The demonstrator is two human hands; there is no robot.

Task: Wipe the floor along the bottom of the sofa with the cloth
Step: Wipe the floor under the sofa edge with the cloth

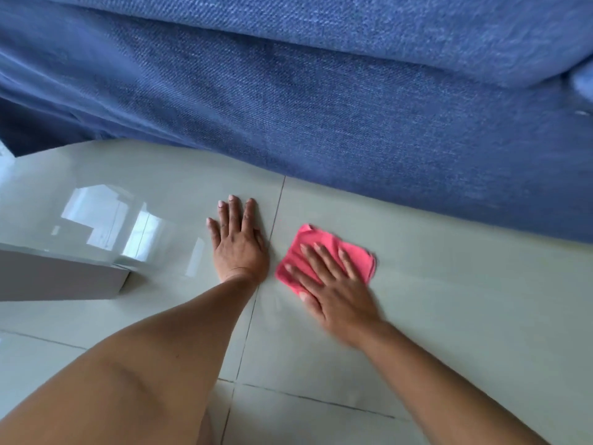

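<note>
Head view, looking down at the floor in front of a sofa. Right hand [333, 290], lower centre-right of the frame: fingers spread wide and laid flat on a folded pink cloth [324, 252], pressing it to the floor rather than gripping it; its outline is slightly smeared, which suggests motion. The cloth lies on the pale tiled floor [449, 316], near but apart from the lower edge of the blue sofa [353, 123], which fills the upper half of the frame and runs diagonally from centre left down to the right edge. Left hand [237, 236], just left of the cloth: palm down, fingers extended and close together, empty, apparently bracing the body; a grout line runs between the two hands. A pale box-like object [64, 277] sits at the left edge; glare patches lie on the glossy tile nearby.

Step in hand, as judged: mid-wipe, with a strip of bare tile remaining between cloth and sofa. The next move calls for sliding the cloth toward the sofa's base, then along it, keeping flat downward pressure so the cloth does not bunch.
</note>
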